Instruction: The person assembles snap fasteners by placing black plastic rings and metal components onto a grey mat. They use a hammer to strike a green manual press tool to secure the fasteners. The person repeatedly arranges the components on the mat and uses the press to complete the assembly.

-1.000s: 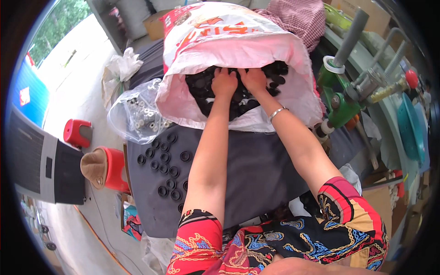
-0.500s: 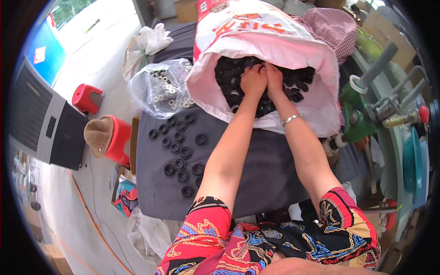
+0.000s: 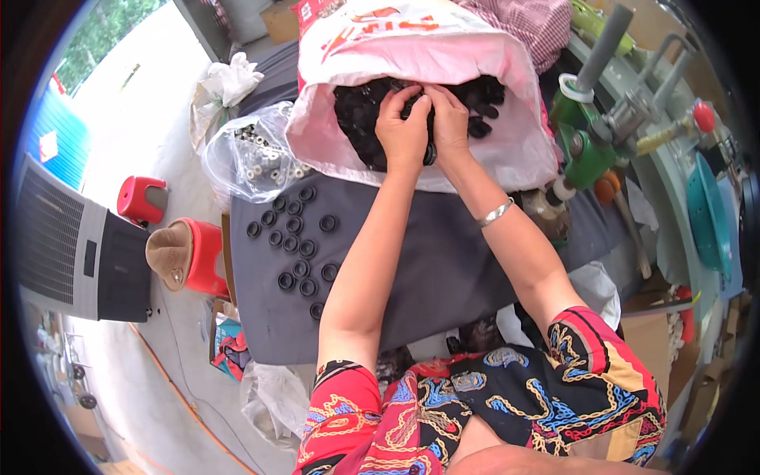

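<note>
A big white woven sack with a pinkish inside lies with its mouth toward me, full of black rubber rings. My left hand and my right hand are cupped together at the sack's mouth. Both are closed around a clump of black rubber rings, mostly hidden by the fingers. A silver bangle circles my right wrist. On the dark grey cloth left of my forearms, several loose black rings lie flat and apart.
A clear plastic bag of small white and black rings sits left of the sack. Green machinery with a lever stands at right. Red stools and a grey air cooler are on the floor at left.
My hands have drawn back from deeper among the rings toward the sack's mouth and closed around a clump of them. The whole view has also shifted and turned slightly.
</note>
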